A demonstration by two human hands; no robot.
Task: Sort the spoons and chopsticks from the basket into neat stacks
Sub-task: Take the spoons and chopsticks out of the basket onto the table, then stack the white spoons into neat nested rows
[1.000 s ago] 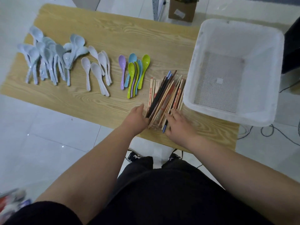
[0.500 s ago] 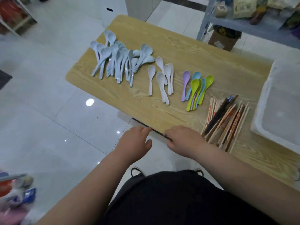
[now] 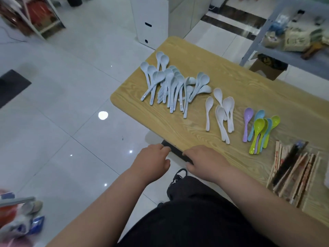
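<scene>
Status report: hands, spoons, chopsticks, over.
Left hand and right hand empty at table edge. Spoons in three groups, chopsticks piled at right. Nothing blocking them.

pale blue spoons: over 12, too overlapped for an exact count
white spoons: 5 bowls show
coloured spoons: 6 bowls show, 1 of them purple
chopsticks: 1 heap, sticks too overlapped to count

The pale wood-grain tabletop is finished matt — the pale blue plastic spoons and white floor tiles are seen glossy.
</scene>
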